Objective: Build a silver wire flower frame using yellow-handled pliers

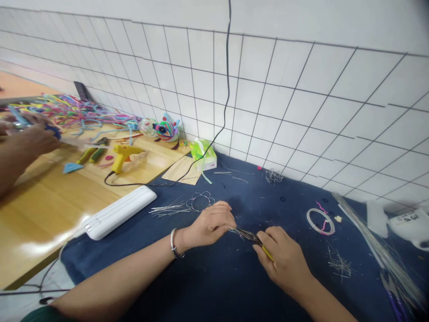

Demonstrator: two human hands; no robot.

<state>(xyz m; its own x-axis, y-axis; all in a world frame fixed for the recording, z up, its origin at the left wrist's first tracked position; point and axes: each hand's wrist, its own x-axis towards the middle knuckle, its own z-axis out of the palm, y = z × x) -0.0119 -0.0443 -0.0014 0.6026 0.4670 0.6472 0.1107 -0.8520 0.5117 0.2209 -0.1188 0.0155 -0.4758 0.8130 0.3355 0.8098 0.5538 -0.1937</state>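
Near the middle of the dark blue cloth (214,277), my left hand (214,223) pinches a thin wire (233,229) between thumb and fingers. Most of that wire is hidden or too fine to make out. My right hand (281,255) is wrapped round yellow-handled pliers (247,234), whose dark narrow jaws reach to the wire at my left fingertips. Just beyond my left hand lies a flower-shaped wire frame (201,202), beside a bundle of straight cut wires (169,208).
Long wires (378,241), scissors (395,295), a white ring (321,222) and wire scraps (341,264) lie rightward. A white lamp bar (120,212) and yellow glue gun (123,157) lie left, its cord crossing the table. Another person's hands (30,138) work at far left.
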